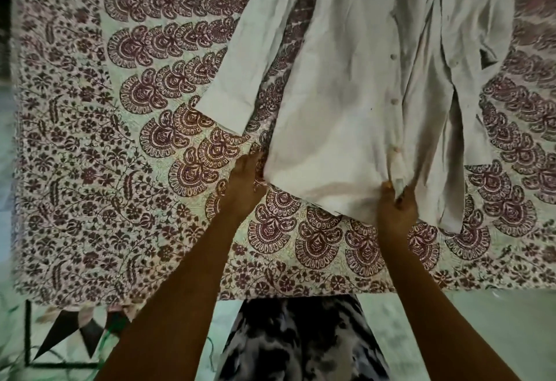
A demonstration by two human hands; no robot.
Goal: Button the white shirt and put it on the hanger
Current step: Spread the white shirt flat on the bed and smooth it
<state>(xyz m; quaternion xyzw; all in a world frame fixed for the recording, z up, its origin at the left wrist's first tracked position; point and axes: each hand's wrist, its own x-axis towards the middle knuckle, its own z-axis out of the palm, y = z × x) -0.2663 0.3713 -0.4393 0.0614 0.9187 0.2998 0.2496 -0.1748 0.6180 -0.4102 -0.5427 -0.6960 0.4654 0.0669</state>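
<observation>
I see the white shirt (pixel 355 103) lying on the patterned bed cover (pixel 135 139), its collar cut off at the top edge. My right hand (pixel 397 209) pinches the hem by the buttons (pixel 393 56). My left hand (pixel 245 183) touches the shirt's side edge; its fingers are hidden, so I cannot tell its grip.

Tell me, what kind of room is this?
Probably a bedroom at home. A white shirt lies spread on a bed covered by a printed bedsheet, and the sheet's edge hangs over a plain floor.
</observation>
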